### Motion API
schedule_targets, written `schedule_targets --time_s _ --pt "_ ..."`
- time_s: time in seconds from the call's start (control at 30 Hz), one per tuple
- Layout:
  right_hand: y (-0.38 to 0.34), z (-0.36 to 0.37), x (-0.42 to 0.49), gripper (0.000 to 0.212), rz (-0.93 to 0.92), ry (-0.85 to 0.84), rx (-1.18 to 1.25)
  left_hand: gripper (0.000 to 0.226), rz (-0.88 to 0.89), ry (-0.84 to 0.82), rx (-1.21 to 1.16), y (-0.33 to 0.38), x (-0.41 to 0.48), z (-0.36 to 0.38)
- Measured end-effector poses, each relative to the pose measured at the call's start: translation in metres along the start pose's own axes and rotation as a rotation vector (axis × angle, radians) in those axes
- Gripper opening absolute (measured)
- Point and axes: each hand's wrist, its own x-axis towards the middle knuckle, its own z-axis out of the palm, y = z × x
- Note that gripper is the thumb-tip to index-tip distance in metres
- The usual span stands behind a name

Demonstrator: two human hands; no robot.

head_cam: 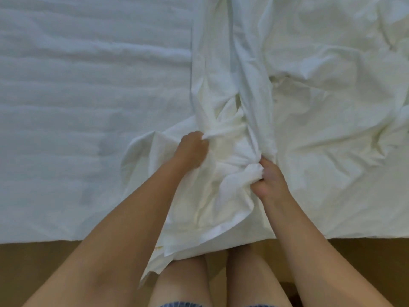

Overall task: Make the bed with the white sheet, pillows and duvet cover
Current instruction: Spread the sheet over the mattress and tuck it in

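A crumpled white sheet (321,107) covers the right half of the bed and bunches into a ridge down the middle. Its near end hangs over the bed's front edge, above my legs. My left hand (191,149) is closed on a fold of the sheet at the ridge's left side. My right hand (269,178) grips a twisted wad of the same sheet on the ridge's right side. The bare mattress cover (88,96), pale and lightly rippled, shows on the left half. No pillows or duvet cover are in view.
The bed's front edge (55,239) runs straight across the view. Below it is brown wooden floor (44,267). My bare legs (221,284) stand against the bed at the bottom centre.
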Motion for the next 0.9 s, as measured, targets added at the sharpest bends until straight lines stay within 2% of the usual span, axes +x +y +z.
schedule_targets --time_s 0.07,0.1,0.13,0.2,0.27,0.3,0.37,0.4,0.5,0.57,0.67,0.7,0.73,0.8,0.83,0.87,0.9 --pt "-0.006 -0.01 0.0 0.025 0.014 -0.053 0.18 0.046 -0.075 0.228 -0.075 -0.01 0.005 -0.025" --pt "-0.011 -0.017 -0.004 0.026 0.021 -0.113 0.215 0.046 -0.137 0.35 -0.103 -0.02 0.009 -0.042" --pt "-0.018 -0.023 -0.008 0.029 0.045 -0.173 0.159 0.037 -0.202 0.465 -0.151 -0.029 0.013 -0.059" --pt "-0.028 -0.032 -0.017 0.04 0.159 -0.243 -0.174 0.024 -0.29 0.59 -0.164 -0.04 0.014 -0.078" --pt "-0.025 -0.032 -0.018 0.045 0.216 -0.258 -0.556 0.04 -0.209 0.54 0.061 -0.024 0.007 -0.068" --pt "-0.021 -0.027 -0.017 0.039 0.159 -0.209 -0.626 0.047 -0.099 0.505 0.182 -0.012 0.004 -0.054" --pt "-0.012 -0.018 -0.013 0.022 -0.053 -0.076 -0.502 0.062 0.096 0.33 0.381 0.01 -0.005 -0.019" --pt "-0.01 -0.017 -0.01 0.017 -0.091 -0.051 -0.329 0.071 0.125 0.201 0.468 0.017 -0.008 -0.004" --pt "-0.011 -0.015 -0.006 0.023 0.005 -0.143 0.16 0.091 0.027 -0.095 0.654 0.018 -0.008 0.024" --pt "-0.014 -0.015 -0.006 0.028 0.045 -0.201 0.221 0.094 -0.002 -0.153 0.607 0.021 -0.006 0.026" --pt "-0.023 -0.026 -0.014 0.035 0.061 -0.266 0.144 0.096 0.093 -0.276 0.545 0.047 -0.011 0.025" --pt "-0.029 -0.032 -0.019 0.037 0.059 -0.263 0.03 0.093 0.104 -0.357 0.451 0.059 -0.015 0.025" --pt "-0.037 -0.039 -0.024 0.036 0.011 -0.232 -0.161 0.087 0.088 -0.448 0.236 0.071 -0.018 0.026" --pt "-0.054 -0.053 -0.033 0.02 -0.2 -0.123 -0.61 0.063 0.022 -0.608 -0.485 0.099 -0.026 0.026" --pt "-0.062 -0.058 -0.039 0.012 -0.293 -0.099 -0.761 0.054 -0.026 -0.617 -0.807 0.116 -0.029 0.026" --pt "-0.07 -0.06 -0.044 0.011 -0.356 -0.093 -0.861 0.051 -0.069 -0.591 -0.992 0.134 -0.029 0.03" --pt "-0.077 -0.063 -0.048 0.014 -0.389 -0.087 -0.93 0.053 -0.11 -0.536 -1.045 0.154 -0.029 0.038"
